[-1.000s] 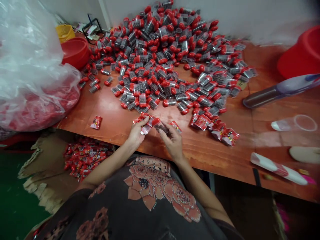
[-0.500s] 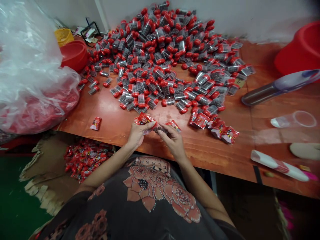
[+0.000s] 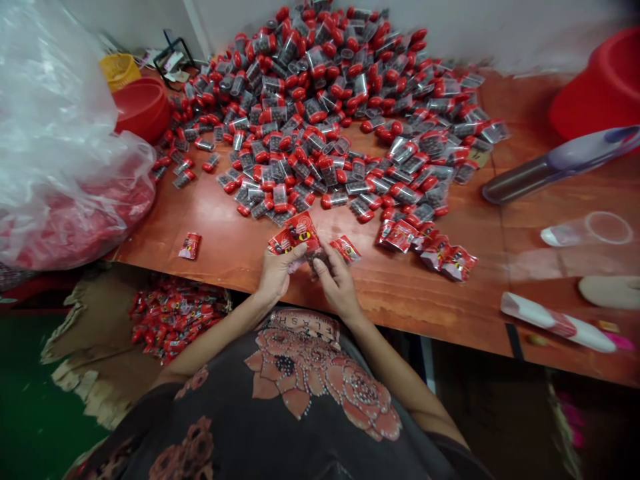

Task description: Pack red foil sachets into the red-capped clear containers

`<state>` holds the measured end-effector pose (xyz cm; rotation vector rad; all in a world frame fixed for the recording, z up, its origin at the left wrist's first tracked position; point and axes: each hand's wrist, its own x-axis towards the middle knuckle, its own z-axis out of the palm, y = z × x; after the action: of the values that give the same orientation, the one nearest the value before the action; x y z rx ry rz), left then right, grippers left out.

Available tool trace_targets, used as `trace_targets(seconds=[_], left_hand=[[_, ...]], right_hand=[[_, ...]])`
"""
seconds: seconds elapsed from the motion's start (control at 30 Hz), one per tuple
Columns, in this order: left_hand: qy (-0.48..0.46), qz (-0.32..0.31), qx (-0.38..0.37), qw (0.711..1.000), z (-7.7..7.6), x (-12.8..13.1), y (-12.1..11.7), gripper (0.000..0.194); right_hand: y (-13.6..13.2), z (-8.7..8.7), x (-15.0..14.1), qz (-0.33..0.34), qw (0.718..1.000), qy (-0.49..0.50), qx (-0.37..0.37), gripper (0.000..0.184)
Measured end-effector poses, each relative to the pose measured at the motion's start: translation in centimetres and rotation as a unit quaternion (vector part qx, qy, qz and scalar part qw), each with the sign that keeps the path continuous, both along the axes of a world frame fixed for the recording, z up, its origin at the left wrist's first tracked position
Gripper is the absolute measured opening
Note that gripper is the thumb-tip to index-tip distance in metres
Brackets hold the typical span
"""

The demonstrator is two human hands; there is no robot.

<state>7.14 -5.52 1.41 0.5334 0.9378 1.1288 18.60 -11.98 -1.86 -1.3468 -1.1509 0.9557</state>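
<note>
Along the near edge of the tabletop (image 3: 450, 313), left hand (image 3: 273, 277) and right hand (image 3: 337, 280) pinch a red foil sachet (image 3: 300, 231) together; few sealed sachets (image 3: 430, 252) lie rightward, against a far larger heap of red-capped clear tubes (image 3: 310, 87) behind.

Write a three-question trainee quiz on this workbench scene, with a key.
1. True or false: the left hand holds a red sachet.
2. What colour are the caps on the heaped clear tubes?
3. Does the loose red sachet on the wooden table lie left or right of the right hand?

Key: 1 true; 2 red; 3 left.
</note>
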Motion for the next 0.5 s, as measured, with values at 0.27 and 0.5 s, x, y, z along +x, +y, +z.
trace_targets(seconds=[0.27, 0.5], left_hand=[[0.026, -0.016, -0.001, 1.0, -0.1, 0.2, -1.1, 0.027], [0.055, -0.029, 0.028, 0.998, 1.2, -0.4, 0.1, 0.023]], right_hand=[[-0.5, 0.0, -0.8, -0.037, 0.996, 0.074, -0.027, 0.051], [-0.7, -0.2, -0.9, -0.023, 0.996, 0.077, -0.026, 0.041]])
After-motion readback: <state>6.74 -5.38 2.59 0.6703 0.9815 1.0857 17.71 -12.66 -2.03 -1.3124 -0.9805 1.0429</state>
